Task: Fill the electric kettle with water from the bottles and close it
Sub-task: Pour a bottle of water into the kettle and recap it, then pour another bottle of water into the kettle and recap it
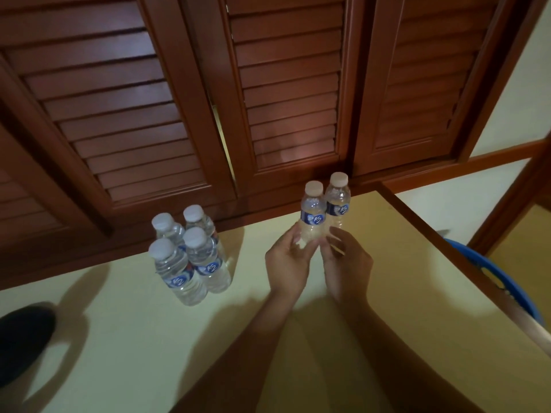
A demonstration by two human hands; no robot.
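Bottles are filling both my hands: my left hand (pixel 287 260) is curling round the left bottle (pixel 312 210), my right hand (pixel 348 263) round the right bottle (pixel 338 198), the two touching above the pale table (pixel 119 338). Four spare bottles (pixel 190 257) are standing left of my left hand, louvred wooden doors (pixel 283 84) rising beyond. A dark shape (pixel 24 338) far left is running off-frame, unidentifiable.

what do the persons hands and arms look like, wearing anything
The left hand and the right hand are bare, with no gloves. The forearms are bare too, right down to the picture's bottom edge: no sleeves or cuffs show. No watch, bracelet or ring can be seen, though the picture is slightly soft.
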